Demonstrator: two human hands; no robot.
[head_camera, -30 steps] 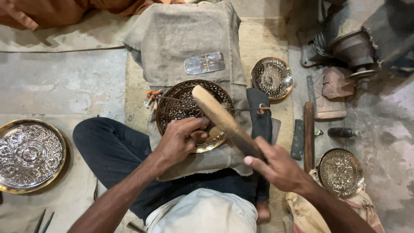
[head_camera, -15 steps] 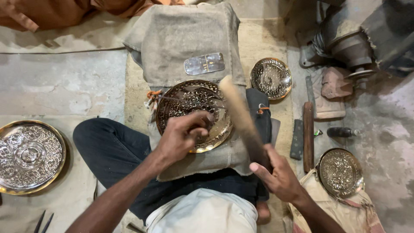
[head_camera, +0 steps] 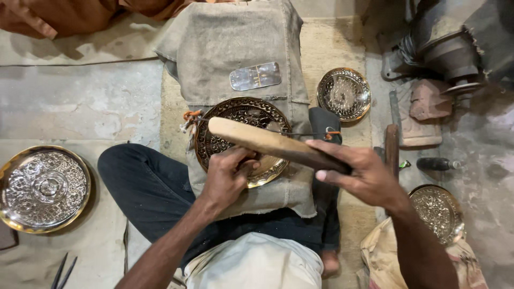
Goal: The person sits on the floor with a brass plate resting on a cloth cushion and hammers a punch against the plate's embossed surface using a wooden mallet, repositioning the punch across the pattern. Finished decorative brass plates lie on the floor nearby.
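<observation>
Plate (head_camera: 243, 139) flat on the sacking (head_camera: 235, 48) across the lap, mostly patterned, near rim plain. Left hand (head_camera: 227, 174) pinched around something small at that rim. Right hand (head_camera: 356, 174) clamped on stick (head_camera: 270, 143), crossing above.

Metal-craft workshop, floor-level: embossed metal plates (head_camera: 44, 188) at left, centre, right of frame, burlap-covered work block (head_camera: 243, 48) upper centre, dusty concrete floor (head_camera: 80, 101), dark machine part (head_camera: 444, 48) upper right.
</observation>
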